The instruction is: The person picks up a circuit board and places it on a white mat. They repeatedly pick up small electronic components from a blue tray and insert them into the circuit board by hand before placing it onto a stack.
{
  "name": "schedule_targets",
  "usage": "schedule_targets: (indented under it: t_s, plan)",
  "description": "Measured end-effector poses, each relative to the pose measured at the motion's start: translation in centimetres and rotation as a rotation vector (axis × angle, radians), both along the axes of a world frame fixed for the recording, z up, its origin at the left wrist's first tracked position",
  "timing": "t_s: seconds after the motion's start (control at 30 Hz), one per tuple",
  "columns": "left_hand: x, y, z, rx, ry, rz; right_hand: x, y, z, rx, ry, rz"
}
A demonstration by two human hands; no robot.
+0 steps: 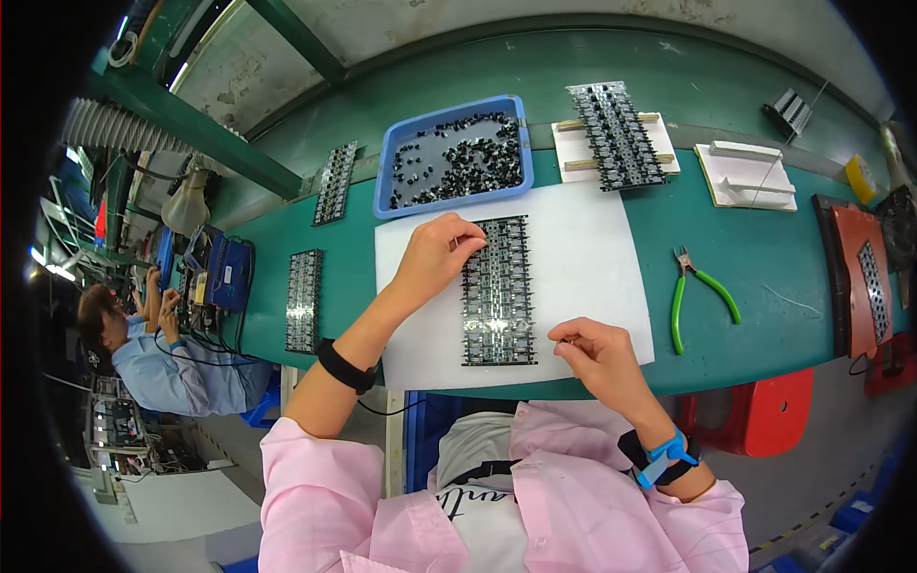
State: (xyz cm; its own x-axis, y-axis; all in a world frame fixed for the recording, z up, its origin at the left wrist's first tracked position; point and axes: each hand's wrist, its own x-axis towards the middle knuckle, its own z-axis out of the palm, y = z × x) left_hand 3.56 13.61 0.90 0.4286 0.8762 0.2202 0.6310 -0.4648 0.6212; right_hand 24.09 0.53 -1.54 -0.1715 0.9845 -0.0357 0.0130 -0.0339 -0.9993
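Resting on the white mat, your left hand presses curled fingertips onto the top left edge of the circuit board panel, which runs down toward your right hand, pinching a tiny part just beside its lower right corner, green-handled pliers farther right.

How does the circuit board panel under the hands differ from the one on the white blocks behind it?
The dark circuit board panel on the white mat lies flat; the dark panel at the rear sits raised on pale strips over white blocks. The left hand touches the near panel's top edge; no hand touches the rear one. The near panel runs straight away from the person; the rear one is angled. Both are dark, long and densely populated.
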Motion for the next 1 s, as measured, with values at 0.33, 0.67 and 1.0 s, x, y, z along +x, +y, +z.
schedule_targets:
  t_s: [0.33,0.67,1.0]
  plan:
    - [0.5,-0.4,-0.1,0.068,0.059,-0.012,0.4,-0.1,-0.6,0.116,0.027,-0.030]
    - [0.6,-0.4,0.1,0.086,0.091,0.024,0.5,0.0,-0.2,0.073,0.011,-0.018]
    - [0.8,-0.6,0.1,0.133,0.143,0.000,0.7,-0.2,-0.4,0.176,0.012,-0.035]
